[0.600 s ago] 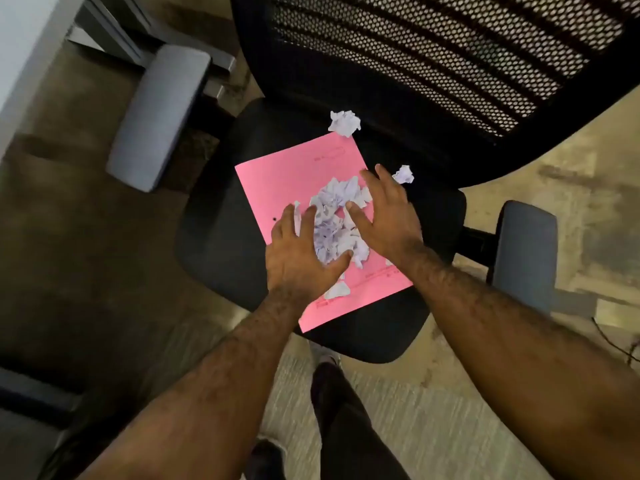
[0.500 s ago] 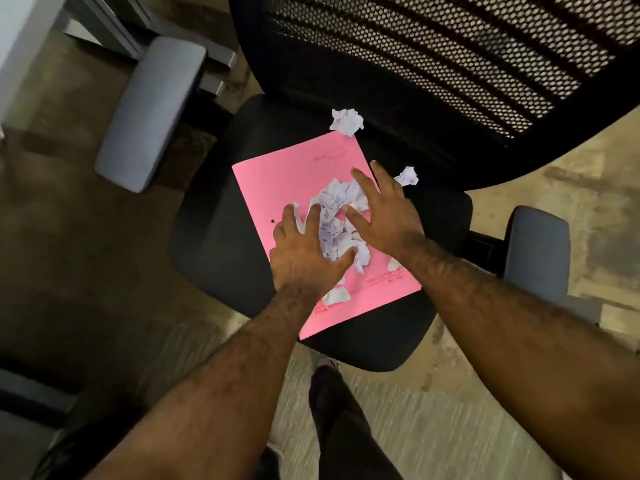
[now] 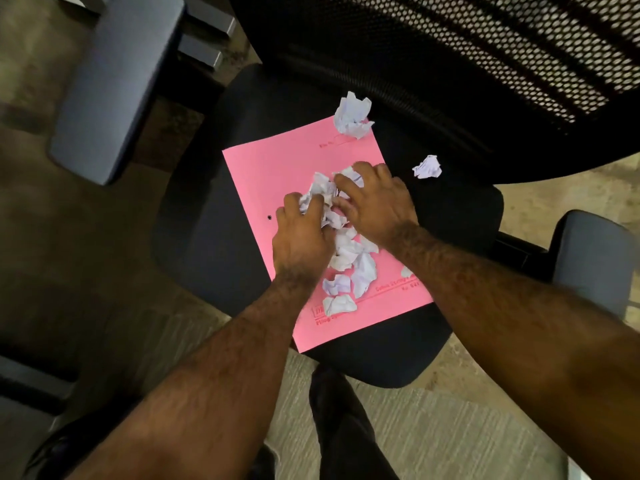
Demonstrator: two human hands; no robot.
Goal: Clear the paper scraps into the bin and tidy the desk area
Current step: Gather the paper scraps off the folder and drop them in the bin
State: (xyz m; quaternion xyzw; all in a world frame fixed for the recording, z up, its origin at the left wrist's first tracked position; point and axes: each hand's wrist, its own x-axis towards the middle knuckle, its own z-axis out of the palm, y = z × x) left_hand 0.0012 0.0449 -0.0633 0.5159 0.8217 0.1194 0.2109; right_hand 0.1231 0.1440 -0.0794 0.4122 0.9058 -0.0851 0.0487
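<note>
Gathering step: left hand [image 3: 302,237] and right hand [image 3: 375,199] curl together, pinching scraps [image 3: 341,252] mid-folder [image 3: 277,171] on the chair [image 3: 207,237]; two wads [image 3: 352,116] lie at the folder's far edge; bin unseen, next scoop and lift.

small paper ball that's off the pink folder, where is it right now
In the head view the small paper ball lies on the black chair seat, just right of the pink folder and beyond the right hand, which is not touching it.
</note>
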